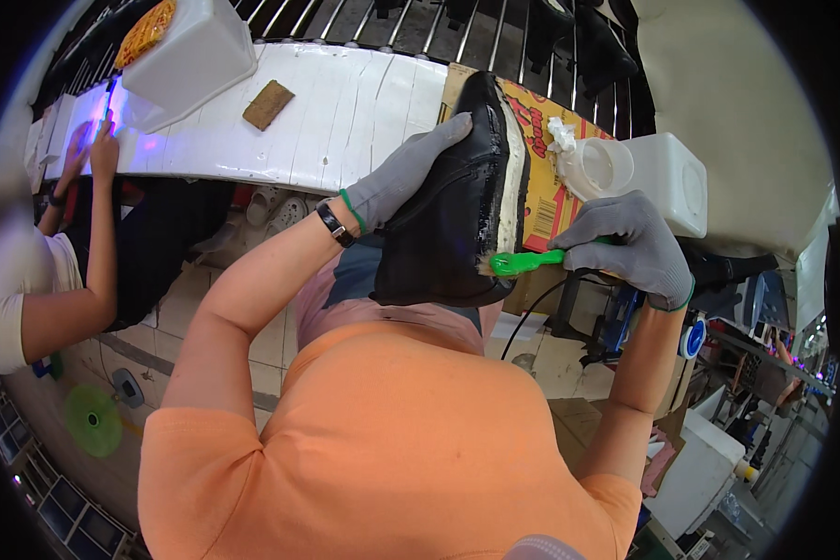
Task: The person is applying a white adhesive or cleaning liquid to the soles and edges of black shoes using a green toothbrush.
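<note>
A black boot point(439, 224) lies on its side across the table's near edge, its cream-coloured underside facing right. My left hand point(411, 173), in a grey glove, is closed around the boot's upper, toward the toe. In my gloved right hand point(625, 243) is a green-handled brush point(527, 262), gripped by its handle. The bristles touch the boot's edge near the heel end. Beyond my right hand stands a clear plastic cup point(607, 166) with white residue on its rim.
Printed yellow and red cardboard point(543, 201) lies under the boot, with a white jug point(674, 182) beside the cup. On the white table point(322, 103) sit a brown block point(269, 105) and a white bin point(196, 65). A metal roller rack point(429, 33) runs behind. Another person point(61, 280) works at left.
</note>
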Demonstrator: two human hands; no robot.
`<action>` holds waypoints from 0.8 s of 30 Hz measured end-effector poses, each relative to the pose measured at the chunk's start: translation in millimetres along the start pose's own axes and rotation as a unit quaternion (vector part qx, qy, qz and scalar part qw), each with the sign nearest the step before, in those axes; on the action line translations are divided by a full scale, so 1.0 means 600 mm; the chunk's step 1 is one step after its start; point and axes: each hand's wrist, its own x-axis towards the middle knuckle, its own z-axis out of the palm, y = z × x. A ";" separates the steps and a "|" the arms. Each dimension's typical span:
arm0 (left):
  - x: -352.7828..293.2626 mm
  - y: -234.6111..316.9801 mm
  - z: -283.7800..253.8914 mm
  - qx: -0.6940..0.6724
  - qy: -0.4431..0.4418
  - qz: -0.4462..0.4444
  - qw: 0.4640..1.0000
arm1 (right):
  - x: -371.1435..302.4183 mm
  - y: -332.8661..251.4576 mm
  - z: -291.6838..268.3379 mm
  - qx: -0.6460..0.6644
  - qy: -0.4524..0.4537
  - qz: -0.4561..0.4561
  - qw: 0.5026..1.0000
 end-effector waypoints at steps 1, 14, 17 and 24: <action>0.001 0.003 0.002 -0.007 -0.010 -0.022 1.000 | 0.002 -0.003 -0.006 -0.008 -0.011 -0.011 1.000; -0.005 -0.023 0.040 -0.095 -0.196 -0.145 0.965 | 0.061 -0.038 -0.049 -0.018 -0.093 -0.051 0.994; -0.038 -0.029 0.066 -0.029 -0.241 -0.055 0.968 | 0.076 -0.035 -0.047 0.003 -0.087 -0.070 0.994; -0.085 -0.019 0.060 0.308 -0.298 0.101 0.898 | 0.101 -0.028 -0.060 0.027 -0.078 -0.064 0.995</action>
